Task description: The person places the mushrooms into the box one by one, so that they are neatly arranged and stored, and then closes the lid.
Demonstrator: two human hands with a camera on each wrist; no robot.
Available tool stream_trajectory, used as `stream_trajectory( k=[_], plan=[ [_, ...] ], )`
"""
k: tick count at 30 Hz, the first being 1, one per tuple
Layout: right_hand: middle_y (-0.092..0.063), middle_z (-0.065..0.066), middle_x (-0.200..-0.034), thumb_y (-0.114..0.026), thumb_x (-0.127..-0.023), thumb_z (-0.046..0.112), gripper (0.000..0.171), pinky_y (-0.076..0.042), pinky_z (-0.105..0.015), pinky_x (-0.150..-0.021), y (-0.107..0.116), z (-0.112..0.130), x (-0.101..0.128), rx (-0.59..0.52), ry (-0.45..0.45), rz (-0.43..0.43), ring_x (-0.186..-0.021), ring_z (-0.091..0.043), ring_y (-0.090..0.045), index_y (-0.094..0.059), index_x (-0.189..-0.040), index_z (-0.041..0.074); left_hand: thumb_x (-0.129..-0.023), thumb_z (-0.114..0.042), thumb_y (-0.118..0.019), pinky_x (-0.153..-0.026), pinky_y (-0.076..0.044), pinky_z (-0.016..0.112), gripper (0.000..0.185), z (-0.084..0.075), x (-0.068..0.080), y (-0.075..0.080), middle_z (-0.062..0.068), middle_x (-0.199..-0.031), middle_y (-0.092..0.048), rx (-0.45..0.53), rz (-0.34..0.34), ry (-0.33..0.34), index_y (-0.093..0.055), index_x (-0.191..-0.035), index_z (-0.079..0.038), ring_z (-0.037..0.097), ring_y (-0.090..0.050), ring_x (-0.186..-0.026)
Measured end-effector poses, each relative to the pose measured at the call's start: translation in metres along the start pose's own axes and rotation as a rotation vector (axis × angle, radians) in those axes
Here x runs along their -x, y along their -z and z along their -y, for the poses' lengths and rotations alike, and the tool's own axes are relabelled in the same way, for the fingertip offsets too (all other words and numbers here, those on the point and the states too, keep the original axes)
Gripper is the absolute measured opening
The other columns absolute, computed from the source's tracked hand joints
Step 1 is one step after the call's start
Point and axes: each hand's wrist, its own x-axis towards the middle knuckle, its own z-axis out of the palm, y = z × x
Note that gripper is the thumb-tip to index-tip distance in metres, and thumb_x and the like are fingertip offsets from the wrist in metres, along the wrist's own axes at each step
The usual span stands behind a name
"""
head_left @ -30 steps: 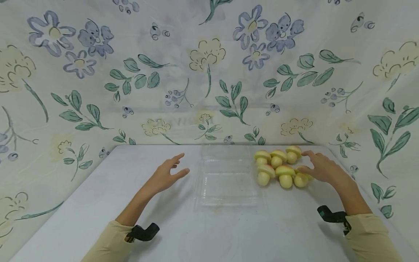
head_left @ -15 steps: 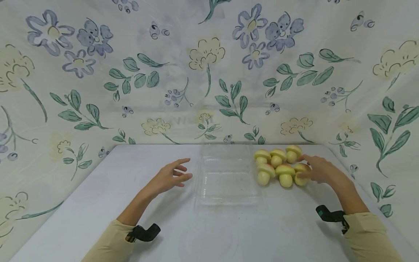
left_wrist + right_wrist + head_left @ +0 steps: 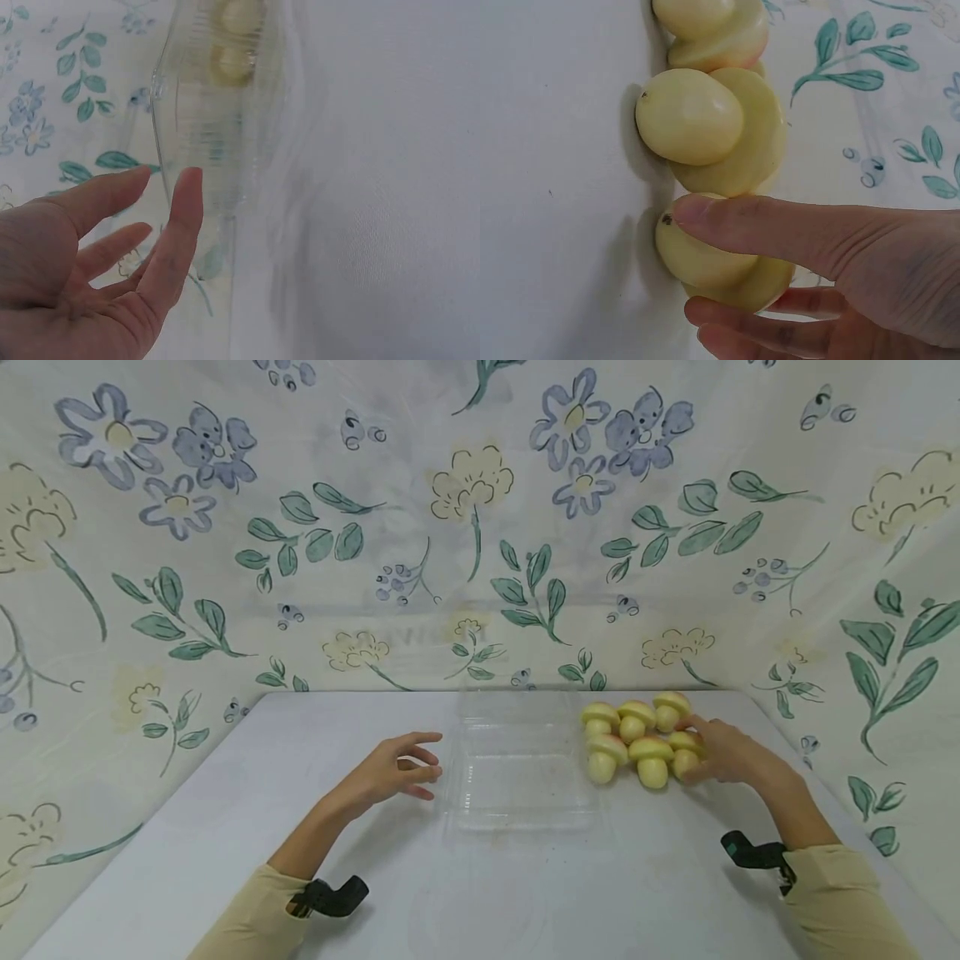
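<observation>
Several yellow toy mushrooms lie clustered on the white table, right of a clear plastic container. My right hand grips the rightmost mushroom of the front row. In the right wrist view my thumb lies over that mushroom and my fingers curl under it, while a second mushroom lies just beyond. My left hand hovers with relaxed fingers at the container's left edge. The left wrist view shows its fingers straight beside the container wall, holding nothing.
A floral cloth hangs behind and around the table. The container sits mid-table with its lid open toward the back. A black strap sits on each wrist.
My right thumb and fingers have closed round the rightmost mushroom, nudging it left against the others. My left hand has drifted right to the container's edge.
</observation>
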Motion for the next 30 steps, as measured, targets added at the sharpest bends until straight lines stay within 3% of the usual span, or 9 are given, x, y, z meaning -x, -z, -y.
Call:
stream_trajectory(
  k=[10,30],
  plan=[
    [-0.049,-0.034,-0.122,-0.082,-0.075,0.023,0.077,-0.049,-0.058,-0.085,-0.005,-0.007,-0.002,0.037,0.017,-0.028,-0.107,-0.044,-0.052,-0.039,-0.135,0.001,-0.090,-0.009,-0.068,-0.076,-0.064,0.039,0.064,0.003,-0.003,-0.004,0.023,-0.118,-0.055,0.069,0.027,-0.004,-0.039,-0.147,-0.001,0.034,-0.066,-0.102],
    [-0.053,-0.030,-0.116,-0.083,-0.075,0.022,0.076,-0.049,-0.056,-0.086,-0.005,-0.007,-0.002,0.031,0.070,-0.056,-0.104,-0.040,-0.053,-0.041,-0.133,0.000,-0.091,-0.006,-0.066,-0.072,-0.064,0.038,0.066,-0.003,-0.004,-0.011,0.025,-0.122,-0.052,0.065,-0.051,0.039,-0.036,-0.150,-0.005,0.035,-0.066,-0.102]
  ],
)
